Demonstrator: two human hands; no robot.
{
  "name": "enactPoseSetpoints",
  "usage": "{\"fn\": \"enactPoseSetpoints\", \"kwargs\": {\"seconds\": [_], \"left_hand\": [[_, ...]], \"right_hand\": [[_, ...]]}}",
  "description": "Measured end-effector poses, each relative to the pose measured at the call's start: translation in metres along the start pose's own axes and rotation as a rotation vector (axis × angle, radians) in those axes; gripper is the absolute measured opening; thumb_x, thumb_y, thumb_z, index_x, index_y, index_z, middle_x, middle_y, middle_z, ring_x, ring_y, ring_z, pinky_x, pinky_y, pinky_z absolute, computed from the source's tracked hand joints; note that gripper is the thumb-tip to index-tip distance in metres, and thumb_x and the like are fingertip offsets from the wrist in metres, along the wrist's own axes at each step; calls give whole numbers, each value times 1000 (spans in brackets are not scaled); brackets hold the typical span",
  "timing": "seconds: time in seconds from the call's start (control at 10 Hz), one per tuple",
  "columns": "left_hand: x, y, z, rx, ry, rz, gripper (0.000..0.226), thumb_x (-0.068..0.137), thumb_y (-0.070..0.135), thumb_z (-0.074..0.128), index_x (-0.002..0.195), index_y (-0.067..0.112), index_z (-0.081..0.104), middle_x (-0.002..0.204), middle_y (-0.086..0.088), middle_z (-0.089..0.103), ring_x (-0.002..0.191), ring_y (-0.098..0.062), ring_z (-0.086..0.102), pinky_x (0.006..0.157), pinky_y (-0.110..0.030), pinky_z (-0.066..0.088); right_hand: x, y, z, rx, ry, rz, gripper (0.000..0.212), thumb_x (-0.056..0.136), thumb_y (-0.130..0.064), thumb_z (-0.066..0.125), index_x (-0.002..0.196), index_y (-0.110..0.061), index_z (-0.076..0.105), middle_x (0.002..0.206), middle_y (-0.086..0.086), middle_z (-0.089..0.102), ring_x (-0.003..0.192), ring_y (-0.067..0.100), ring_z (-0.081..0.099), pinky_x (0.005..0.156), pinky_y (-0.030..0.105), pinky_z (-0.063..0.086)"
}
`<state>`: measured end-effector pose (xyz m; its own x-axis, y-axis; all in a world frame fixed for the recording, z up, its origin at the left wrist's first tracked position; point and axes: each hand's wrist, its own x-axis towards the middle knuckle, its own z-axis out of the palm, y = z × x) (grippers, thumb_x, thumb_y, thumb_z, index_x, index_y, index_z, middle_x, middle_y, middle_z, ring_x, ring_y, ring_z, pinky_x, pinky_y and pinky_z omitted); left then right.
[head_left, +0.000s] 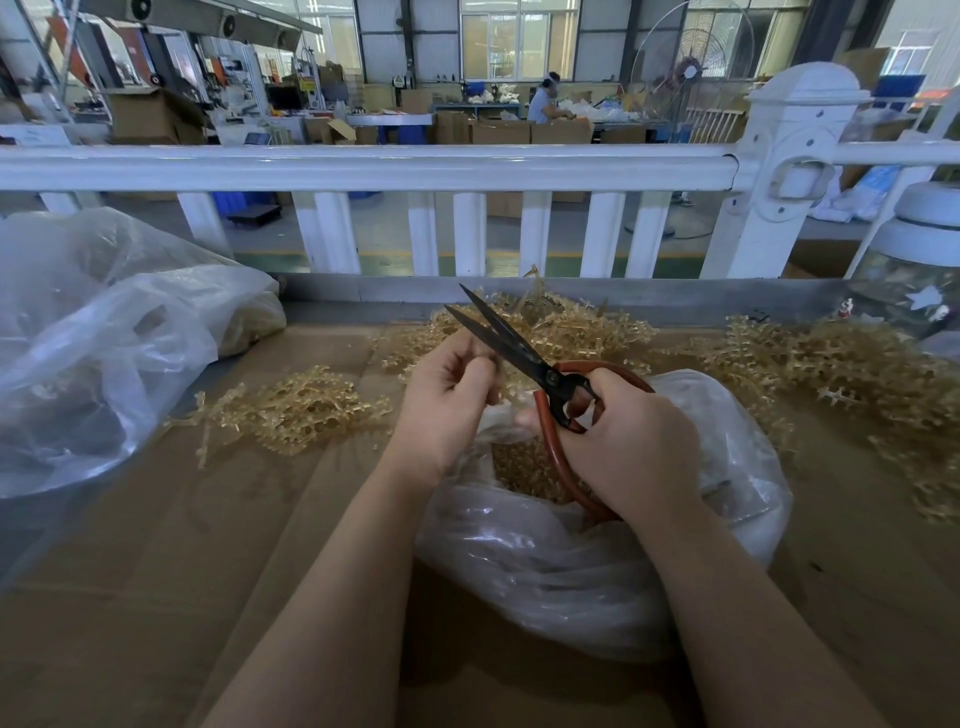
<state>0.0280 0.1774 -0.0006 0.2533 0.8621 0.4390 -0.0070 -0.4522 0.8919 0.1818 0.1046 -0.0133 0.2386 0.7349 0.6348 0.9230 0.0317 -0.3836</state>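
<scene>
My right hand (631, 447) grips the red-brown handles of large scissors (511, 347), whose dark blades stand apart and point up and left. My left hand (451, 395) has its fingers curled and pinches a small piece right beside the lower blade; the piece itself is too small to make out. Both hands hover over a clear plastic bag (571, 561) that holds several small amber plastic parts (519, 467).
Heaps of amber plastic sprue lie on the cardboard-covered table (156, 571): one left of my hands (291, 410), one behind (561, 325), one at the right (831, 374). A big crumpled clear bag (104, 338) fills the left. A white railing (363, 166) borders the far edge.
</scene>
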Motion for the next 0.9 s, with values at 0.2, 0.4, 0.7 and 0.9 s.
{"fn": "enactPoseSetpoints", "kwargs": {"seconds": [0.2, 0.4, 0.7, 0.9], "left_hand": [[3, -11, -7, 778, 190, -215, 28, 88, 35, 49, 62, 25, 49, 77, 0, 59, 86, -25, 58, 81, -40, 49], [6, -19, -7, 1036, 173, -411, 50, 91, 42, 45, 131, 13, 51, 142, -10, 46, 134, -33, 35, 109, -50, 24], [2, -2, 0, 1031, 284, -232, 34, 88, 30, 53, 120, 18, 54, 128, -5, 52, 125, -28, 42, 106, -47, 25], [6, 18, 12, 981, 245, -74, 25, 89, 32, 54, 113, 25, 55, 122, 0, 52, 122, -24, 41, 103, -42, 22]], "right_hand": [[2, 3, 3, -89, -43, 71, 54, 77, -80, 47, 70, -26, 50, 52, -19, 41, 49, -4, 38, 43, 18, 24], [6, 11, 11, -118, -190, 143, 39, 86, -66, 57, 81, -28, 51, 66, -18, 52, 61, 2, 51, 49, 16, 29], [6, 4, 1, -86, -318, 173, 52, 83, -66, 62, 101, -18, 54, 87, -5, 57, 78, 16, 57, 65, 29, 49], [11, 0, -9, -233, -473, 153, 55, 83, -55, 66, 120, -16, 59, 121, 5, 53, 116, 25, 47, 96, 38, 46]]}}
